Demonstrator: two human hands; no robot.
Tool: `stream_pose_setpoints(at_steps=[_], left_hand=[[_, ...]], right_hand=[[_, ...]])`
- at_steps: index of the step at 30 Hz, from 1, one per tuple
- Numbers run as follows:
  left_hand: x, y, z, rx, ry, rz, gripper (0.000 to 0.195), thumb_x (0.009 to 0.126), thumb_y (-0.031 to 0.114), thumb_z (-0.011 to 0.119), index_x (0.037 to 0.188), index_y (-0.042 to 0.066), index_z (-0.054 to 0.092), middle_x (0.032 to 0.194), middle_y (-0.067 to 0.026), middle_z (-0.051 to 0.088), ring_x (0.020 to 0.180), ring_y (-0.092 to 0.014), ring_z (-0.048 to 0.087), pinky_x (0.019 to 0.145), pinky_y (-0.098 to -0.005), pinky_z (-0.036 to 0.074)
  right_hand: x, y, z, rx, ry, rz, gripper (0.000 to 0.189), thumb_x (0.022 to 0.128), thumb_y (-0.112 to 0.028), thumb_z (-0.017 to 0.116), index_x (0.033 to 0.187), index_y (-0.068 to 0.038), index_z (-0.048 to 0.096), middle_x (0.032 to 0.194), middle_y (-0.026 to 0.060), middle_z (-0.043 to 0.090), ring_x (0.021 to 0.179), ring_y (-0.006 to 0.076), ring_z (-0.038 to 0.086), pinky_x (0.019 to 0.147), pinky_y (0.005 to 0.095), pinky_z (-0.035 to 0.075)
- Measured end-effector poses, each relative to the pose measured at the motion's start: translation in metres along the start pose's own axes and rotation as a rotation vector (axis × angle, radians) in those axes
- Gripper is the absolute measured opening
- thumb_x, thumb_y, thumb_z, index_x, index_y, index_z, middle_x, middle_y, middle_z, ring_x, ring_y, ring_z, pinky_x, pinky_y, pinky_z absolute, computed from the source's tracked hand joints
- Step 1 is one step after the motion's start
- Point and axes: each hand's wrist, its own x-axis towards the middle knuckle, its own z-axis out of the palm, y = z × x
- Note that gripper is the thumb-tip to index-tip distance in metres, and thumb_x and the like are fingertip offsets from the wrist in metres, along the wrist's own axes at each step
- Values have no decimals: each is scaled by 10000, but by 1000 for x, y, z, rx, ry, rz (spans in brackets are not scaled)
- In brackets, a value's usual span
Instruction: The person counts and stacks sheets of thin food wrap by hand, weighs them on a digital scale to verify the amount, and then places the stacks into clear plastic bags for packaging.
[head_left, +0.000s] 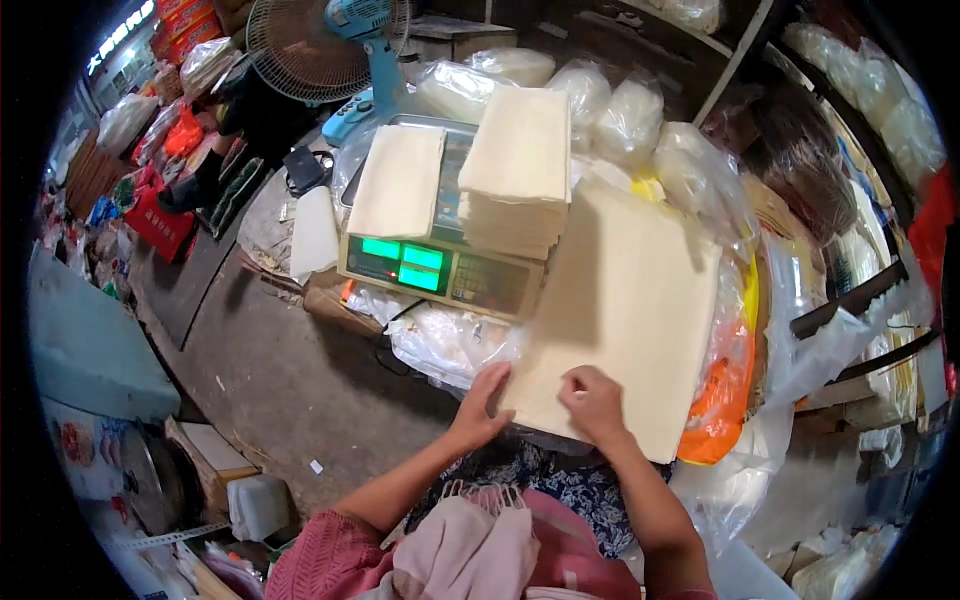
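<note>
A wide stack of thin cream-coloured sheets (637, 315) lies before me. My left hand (484, 405) is at its near left edge, thumb and fingers apart, with nothing seen in it. Over the near part of the top sheet, my right hand (592, 401) has its fingers curled in; no sheet shows between them. Beyond the hands is a digital scale (487, 289) with lit green displays. It carries a low folded cream pile (397, 180) on the left and a taller folded pile (517, 150) on the right, whose shadow falls across the wide stack.
A blue electric fan (386, 67) stands behind the scale. Filled clear plastic bags (630, 112) line the back and right. An orange plastic bag (716, 412) hangs at the right edge. A black adapter (304, 171) and a small folded cream piece (315, 232) lie left of the scale.
</note>
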Motion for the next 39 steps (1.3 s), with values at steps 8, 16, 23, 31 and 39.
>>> stream_pose_setpoints(at_steps=[8,16,23,31,39], left_hand=[[3,2,-2,25,-39,22,718,674,16,671,1329,25,378,1341,-164,384,1275,-303,356,1065,-348,280],[11,36,6,445,-79,246,658,627,-31,620,1258,22,445,1285,-184,425,1229,-378,373,1036,-386,323],[74,12,74,458,-127,352,521,704,96,595,1190,-28,457,1155,-234,468,1142,-434,404,1000,-529,311],[79,22,96,898,-80,272,635,827,446,552,1349,117,400,1447,-212,215,1329,-493,126,1076,-535,190],[83,41,87,1125,-316,139,595,819,367,576,1301,51,427,1406,-210,297,1311,-450,215,1040,-511,270]], right_hand=[[-19,2,36,-566,-233,-491,174,743,-232,646,758,-74,574,727,80,571,787,254,577,799,406,430],[10,19,-60,213,77,494,218,768,-66,609,979,-12,629,1004,118,649,858,179,627,705,290,514],[-22,14,-47,-423,-217,39,419,855,-177,540,1252,-52,495,1115,165,606,1117,276,544,922,352,432],[60,-64,-258,-276,477,-113,350,743,31,494,1072,-22,603,933,143,675,828,239,667,721,306,518],[-28,-75,-178,-640,198,-455,351,736,-26,538,1083,-1,585,949,134,651,778,248,650,657,361,532]])
